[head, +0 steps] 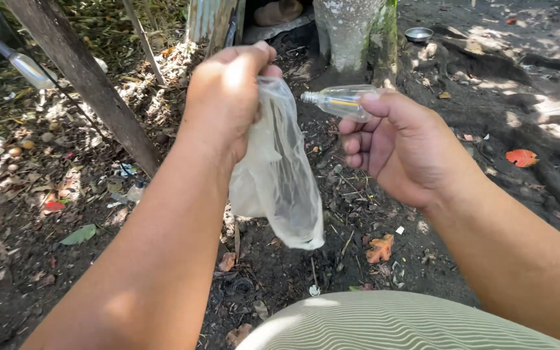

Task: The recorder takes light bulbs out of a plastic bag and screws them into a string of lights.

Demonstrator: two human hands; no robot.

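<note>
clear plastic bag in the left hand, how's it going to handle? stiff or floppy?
Likely floppy: the clear plastic bag hangs limp and creased from the left hand, which bunches its top. Probably very light, since the thin film looks empty. It may be slippery, so a pinch could slide. The right hand holds a small glass bulb.

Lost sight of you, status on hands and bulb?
Left hand gripping clear plastic bag, hanging down. Right hand holding clear bulb, base toward bag. Nothing between them.
</note>
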